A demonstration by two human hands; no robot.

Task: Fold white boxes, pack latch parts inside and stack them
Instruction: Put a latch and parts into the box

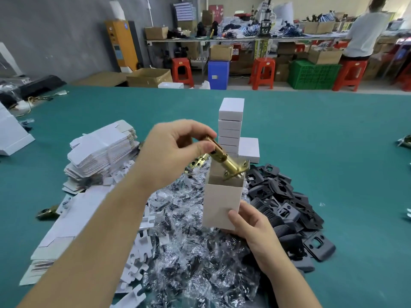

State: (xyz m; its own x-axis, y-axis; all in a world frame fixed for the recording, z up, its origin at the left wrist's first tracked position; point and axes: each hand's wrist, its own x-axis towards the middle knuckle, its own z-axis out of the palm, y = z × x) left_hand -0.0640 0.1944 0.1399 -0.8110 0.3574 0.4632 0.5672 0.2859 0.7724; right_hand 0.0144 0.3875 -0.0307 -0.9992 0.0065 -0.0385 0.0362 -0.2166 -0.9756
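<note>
My right hand [250, 227] grips the lower corner of an open white box [222, 201] held upright above the table. My left hand [173, 150] pinches the rear end of a brass latch [224, 160], tilted with its faceplate end at the box's open mouth. Behind them stands a stack of closed white boxes [230, 125], with a shorter stack [249, 150] at its right.
Flat unfolded box blanks [104, 150] are piled at the left. Clear plastic bags of small parts [195, 258] lie heaped under my hands, and black plates [287, 203] at the right. A green table [333, 141] carries everything. A person works at a far bench [362, 30].
</note>
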